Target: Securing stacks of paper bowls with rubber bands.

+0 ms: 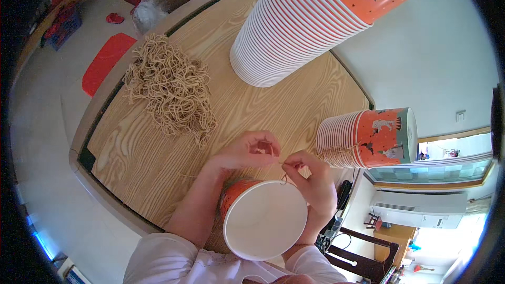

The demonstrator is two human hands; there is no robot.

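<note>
two hands (246,151) (314,181), one cup (265,221), two stacks (294,26) (339,137), twine heap (171,89)

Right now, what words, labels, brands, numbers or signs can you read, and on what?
None can be read.
Tall cup stack: printed pictures, including a bat; no legible lettering.
Shorter cup stack: printed figures; no legible lettering.
Cup between the forearms: plain white inside; no legible text on its visible outer side.
White appliance at right: small marks, too small to read.
</note>
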